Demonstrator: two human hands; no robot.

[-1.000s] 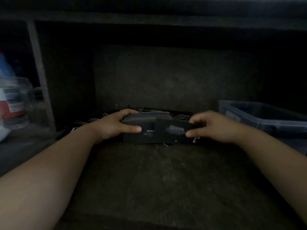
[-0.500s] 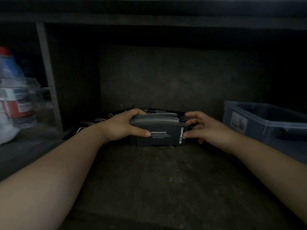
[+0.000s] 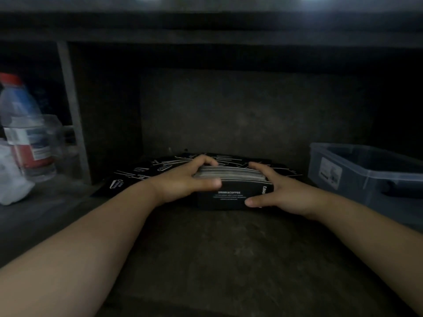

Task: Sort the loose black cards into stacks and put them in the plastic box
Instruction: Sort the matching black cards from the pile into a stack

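Observation:
A thick stack of black cards (image 3: 231,191) with white print stands on its long edge on the dark shelf floor, its pale card edges showing on top. My left hand (image 3: 183,180) grips the stack's left end, thumb across its front. My right hand (image 3: 272,193) presses against the right end, thumb at the lower front. Behind the stack, loose black cards (image 3: 146,172) lie spread in a pile. The grey plastic box (image 3: 366,172) sits at the right, open on top; its inside is too dark to read.
A plastic bottle with a red cap (image 3: 23,131) stands at the left beside a metal upright (image 3: 71,110). A dark back wall (image 3: 240,110) closes the shelf behind the cards, and a shelf board runs overhead.
My right hand slid a single card onto the stack's front, then moved to the stack's right end. Both hands now squeeze the stack together. The view shifted slightly right.

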